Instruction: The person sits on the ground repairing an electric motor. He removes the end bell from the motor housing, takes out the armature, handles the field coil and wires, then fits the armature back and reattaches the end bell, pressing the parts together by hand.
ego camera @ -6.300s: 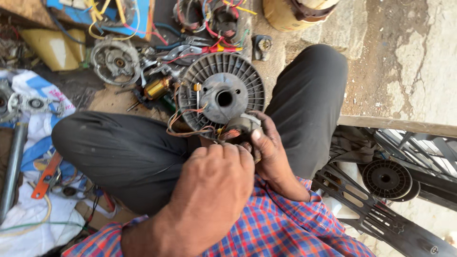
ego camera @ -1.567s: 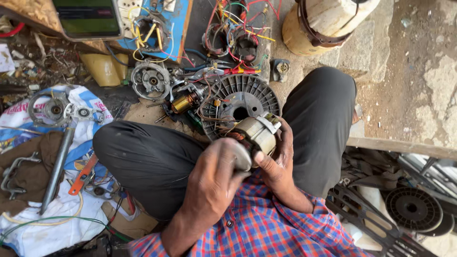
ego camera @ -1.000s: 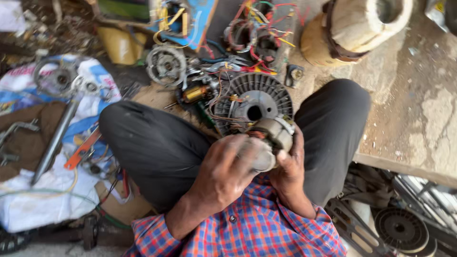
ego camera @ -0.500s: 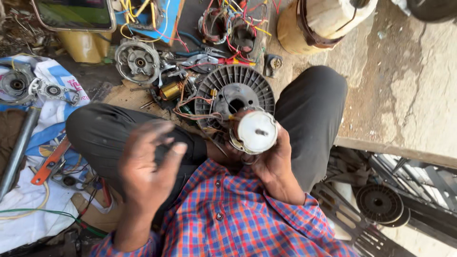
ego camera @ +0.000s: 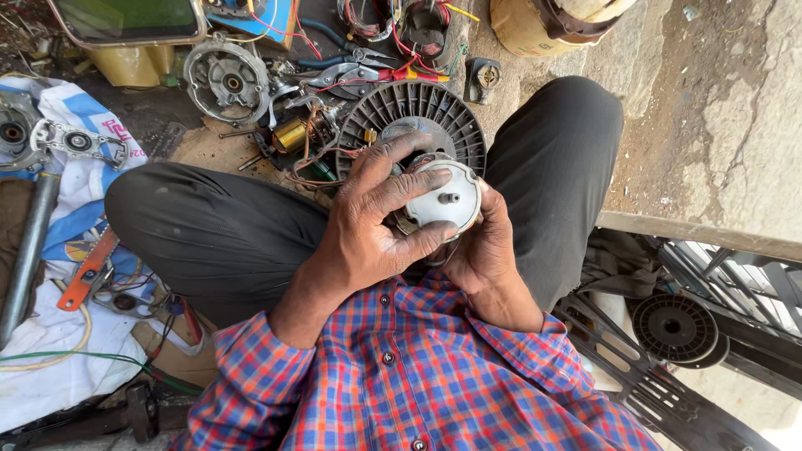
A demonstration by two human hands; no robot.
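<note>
A small round motor part (ego camera: 444, 200) with a pale grey end cap and a short centre shaft is held up over my lap. My left hand (ego camera: 376, 221) wraps it from the left, fingers spread across the cap. From the right and below, my right hand (ego camera: 480, 250) cups it. Just beyond sits a dark finned round housing (ego camera: 418, 113) with copper wires trailing off its left side. I sit cross-legged in dark trousers and a checked shirt.
A silver motor end cover (ego camera: 225, 79), pliers (ego camera: 355, 71) and wound coils (ego camera: 401, 21) lie ahead. On the left are a white and blue cloth (ego camera: 75, 192), a metal pipe (ego camera: 25, 255) and an orange-handled tool (ego camera: 88, 271). A black fan grille (ego camera: 677, 330) lies at right.
My left hand had dropped away to the left half a second ago; it has come back onto the motor part, fingers now over the end cap. The right hand kept hold throughout.
</note>
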